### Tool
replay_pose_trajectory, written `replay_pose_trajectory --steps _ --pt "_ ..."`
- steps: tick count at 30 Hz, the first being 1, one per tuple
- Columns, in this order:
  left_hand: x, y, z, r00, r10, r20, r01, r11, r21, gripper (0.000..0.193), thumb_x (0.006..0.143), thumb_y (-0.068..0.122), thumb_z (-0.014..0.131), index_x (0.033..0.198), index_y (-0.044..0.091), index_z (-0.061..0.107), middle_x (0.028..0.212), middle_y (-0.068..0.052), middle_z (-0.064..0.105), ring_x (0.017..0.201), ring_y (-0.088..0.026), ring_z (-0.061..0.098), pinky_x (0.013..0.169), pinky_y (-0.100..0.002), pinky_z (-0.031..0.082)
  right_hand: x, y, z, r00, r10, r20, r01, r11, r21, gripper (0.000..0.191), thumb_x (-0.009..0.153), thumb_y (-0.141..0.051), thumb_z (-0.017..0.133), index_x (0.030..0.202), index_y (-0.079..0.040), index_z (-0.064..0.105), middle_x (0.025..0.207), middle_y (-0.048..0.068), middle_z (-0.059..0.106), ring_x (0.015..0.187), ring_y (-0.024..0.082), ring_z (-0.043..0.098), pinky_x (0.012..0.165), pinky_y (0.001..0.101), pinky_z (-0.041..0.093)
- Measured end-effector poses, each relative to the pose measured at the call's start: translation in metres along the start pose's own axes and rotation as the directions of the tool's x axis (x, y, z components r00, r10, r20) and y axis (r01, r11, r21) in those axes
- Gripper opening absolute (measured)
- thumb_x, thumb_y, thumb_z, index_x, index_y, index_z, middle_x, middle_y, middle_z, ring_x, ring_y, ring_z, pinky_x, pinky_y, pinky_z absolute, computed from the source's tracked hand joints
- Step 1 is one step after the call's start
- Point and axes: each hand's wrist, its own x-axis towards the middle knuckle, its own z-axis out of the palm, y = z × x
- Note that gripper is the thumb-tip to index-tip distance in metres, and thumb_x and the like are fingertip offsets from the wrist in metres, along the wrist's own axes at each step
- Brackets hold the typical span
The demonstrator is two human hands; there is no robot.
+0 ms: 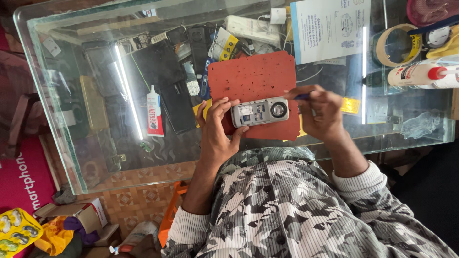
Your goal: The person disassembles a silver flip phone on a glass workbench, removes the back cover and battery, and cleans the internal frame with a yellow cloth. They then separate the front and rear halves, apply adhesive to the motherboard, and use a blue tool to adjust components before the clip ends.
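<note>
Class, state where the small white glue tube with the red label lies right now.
In the head view, the glue tube lies on the glass table, left of the red mat and beyond the left hand.

An opened grey phone (259,112), its inner board and round speaker exposed, lies lengthwise on a red mat (253,79) near the table's near edge, beside a blue-handled tool (302,96) at its right end.

Counter (95,157): clear glass, glossy, with bright streak reflections. Mat (253,71): red, matt, rubber-like, speckled with small marks. Phone (259,112): silver-grey plastic shell, smooth, with a metallic round speaker grille. Tube (154,114): glossy plastic. Tape roll (389,45): tan, smooth. Sheet (330,28): white paper, matt. Sleeves (358,184): ribbed cloth.
</note>
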Motion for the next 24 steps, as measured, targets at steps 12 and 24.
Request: replay_pose_trajectory --steps 12,24 --pt "0.012 -0.005 0.003 1.000 0.002 0.003 -0.002 0.993 0.121 0.045 0.095 0.045 0.069 0.114 0.005 0.076 0.105 -0.003 0.076 0.115 -0.018 0.065 0.116 -0.049 0.031 0.027 -0.026 -0.014 0.871 0.482 0.094 -0.456 0.865 -0.208 0.056 0.081 -0.006 0.079 0.133 0.001 0.058 0.109 0.006 0.066 0.062 0.010 0.043 0.055 0.0255 0.038" --pt "0.026 -0.005 0.019 0.988 0.137 -0.068 -0.112 0.951 0.287 0.070 0.115 0.042 0.049 0.158 -0.009 0.028 0.166 -0.029 0.027 0.158 -0.045 0.026 0.131 -0.062 0.020 0.043 -0.014 0.018 0.928 0.372 -0.025 -0.316 0.747 -0.586 0.043 0.095 -0.018 0.079 0.129 0.003 0.065 0.111 0.017 0.062 0.089 0.034 0.068 0.073 0.0431 0.055"
